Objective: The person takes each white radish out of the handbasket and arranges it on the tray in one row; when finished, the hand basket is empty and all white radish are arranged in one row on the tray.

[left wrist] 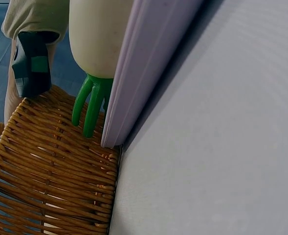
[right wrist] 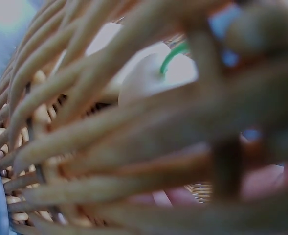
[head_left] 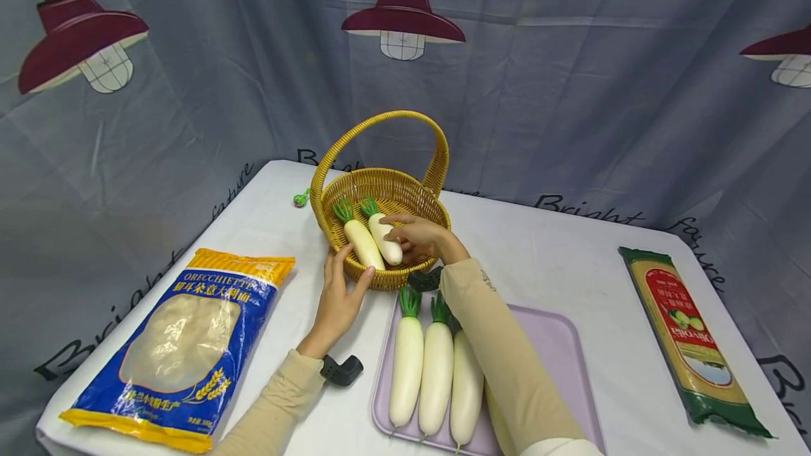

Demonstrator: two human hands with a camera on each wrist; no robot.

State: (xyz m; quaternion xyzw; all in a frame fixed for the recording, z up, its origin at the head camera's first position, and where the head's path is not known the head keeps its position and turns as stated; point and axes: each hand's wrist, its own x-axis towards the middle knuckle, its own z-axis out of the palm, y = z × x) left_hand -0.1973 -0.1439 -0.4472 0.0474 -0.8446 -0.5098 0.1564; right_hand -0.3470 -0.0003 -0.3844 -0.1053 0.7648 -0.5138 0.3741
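In the head view a yellow-brown wicker basket (head_left: 380,279) with a tall handle holds two white radishes, a left one (head_left: 364,245) and a right one (head_left: 388,253), their green tops toward the back. My right hand (head_left: 423,234) reaches over the basket's right side and holds the right radish, fingers across its upper surface; the thumb is mostly hidden. My left hand (head_left: 338,305) rests at the basket's front left rim, fingers spread, the thumb along the outside. Basket weave (right wrist: 134,127) fills the right wrist view, with a blurred radish (right wrist: 148,78) behind it.
More white radishes (head_left: 405,371) lie on a lilac tray (head_left: 557,350) in front of the basket, partly under my right sleeve. A blue orecchiette bag (head_left: 177,350) lies left, a green-ended pasta packet (head_left: 693,343) right. A small green object (head_left: 300,199) sits behind left.
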